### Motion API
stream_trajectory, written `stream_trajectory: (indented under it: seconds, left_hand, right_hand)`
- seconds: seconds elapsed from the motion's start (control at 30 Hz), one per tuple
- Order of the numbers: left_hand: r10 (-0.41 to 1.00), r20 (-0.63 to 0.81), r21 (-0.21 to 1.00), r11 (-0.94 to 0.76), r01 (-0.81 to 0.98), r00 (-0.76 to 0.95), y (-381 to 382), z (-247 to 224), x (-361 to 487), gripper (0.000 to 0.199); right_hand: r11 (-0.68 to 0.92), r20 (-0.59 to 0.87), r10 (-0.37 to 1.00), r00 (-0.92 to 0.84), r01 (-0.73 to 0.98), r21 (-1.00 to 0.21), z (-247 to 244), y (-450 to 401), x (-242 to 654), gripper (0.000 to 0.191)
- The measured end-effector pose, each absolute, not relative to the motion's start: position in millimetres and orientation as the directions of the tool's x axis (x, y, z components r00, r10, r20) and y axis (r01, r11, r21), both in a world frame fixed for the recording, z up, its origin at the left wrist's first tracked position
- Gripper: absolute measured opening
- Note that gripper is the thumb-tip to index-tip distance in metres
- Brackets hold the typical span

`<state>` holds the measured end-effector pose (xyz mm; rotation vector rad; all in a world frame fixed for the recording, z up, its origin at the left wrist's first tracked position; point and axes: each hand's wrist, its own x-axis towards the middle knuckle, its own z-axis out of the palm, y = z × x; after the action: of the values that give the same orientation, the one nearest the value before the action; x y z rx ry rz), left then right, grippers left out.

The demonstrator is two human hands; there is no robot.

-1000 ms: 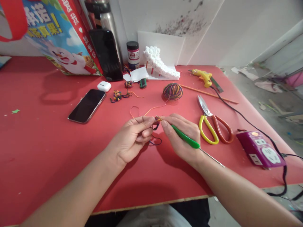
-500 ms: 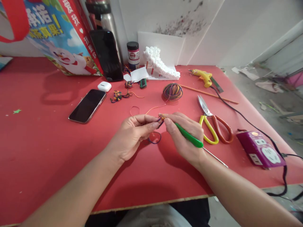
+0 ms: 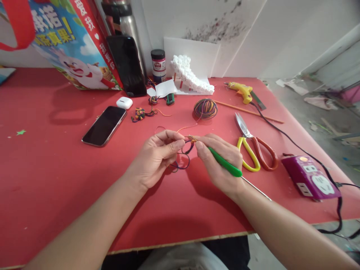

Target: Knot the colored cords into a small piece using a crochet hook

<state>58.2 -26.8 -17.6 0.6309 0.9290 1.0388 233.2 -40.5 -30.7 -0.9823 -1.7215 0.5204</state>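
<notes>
My right hand (image 3: 221, 159) is closed around a crochet hook with a green handle (image 3: 225, 162); its metal shaft sticks out behind toward my wrist. At the hook's tip hangs a small loop of crocheted yarn (image 3: 190, 146), dark below and orange on top. My left hand (image 3: 163, 155) pinches a strand of yarn between thumb and forefinger, just left of the loop and apart from my right hand. A dark loose yarn tail (image 3: 184, 167) curls below the fingers. From the multicoloured yarn ball (image 3: 205, 109) an orange strand runs down to my hands.
Scissors (image 3: 250, 144) lie right of my hand, beside a purple power box (image 3: 311, 178). Behind are a yellow glue gun (image 3: 239, 91), a thin stick (image 3: 250, 112) and a white bumpy model (image 3: 191, 77). A phone (image 3: 104, 126) and a crocheted piece (image 3: 140, 113) lie left.
My left hand has shifted slightly left and up, away from the hook, and the small yarn loop now shows open between my hands. My right hand has hardly moved.
</notes>
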Motion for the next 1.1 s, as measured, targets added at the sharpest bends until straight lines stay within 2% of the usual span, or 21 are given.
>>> stream_trajectory:
  seconds: [0.2,0.27,0.37,0.43,0.53,0.67,1.1]
  left_hand:
    - [0.972,-0.186,0.967,0.207,-0.148,0.145,-34,-14,60,0.011]
    - [0.979,-0.150,0.982,0.164,-0.090,0.141,-37,-12,63,0.017]
    - [0.971,-0.197,0.962,0.218,-0.163,0.137,-39,-11,66,0.035]
    - [0.957,-0.256,0.920,0.285,-0.271,0.135,-39,-13,69,0.038]
    - [0.935,-0.321,0.859,0.354,-0.369,0.151,-38,-15,70,0.033]
    - [0.929,-0.348,0.843,0.370,-0.391,0.128,-38,-15,68,0.022]
    - [0.888,-0.417,0.733,0.454,-0.506,0.193,-36,-12,68,0.019]
  right_hand:
    - [0.578,0.577,0.808,-0.122,0.356,-0.734,-31,-39,234,0.021]
    - [0.579,0.580,0.806,-0.115,0.354,-0.735,-31,-39,233,0.021]
    - [0.584,0.587,0.801,-0.116,0.363,-0.726,-32,-39,232,0.022]
    - [0.612,0.612,0.779,-0.135,0.375,-0.696,-34,-38,232,0.022]
    - [0.683,0.673,0.716,-0.185,0.380,-0.623,-38,-38,232,0.022]
    - [0.718,0.707,0.674,-0.216,0.416,-0.558,-44,-39,231,0.026]
    - [0.728,0.722,0.649,-0.240,0.470,-0.499,-50,-39,230,0.029]
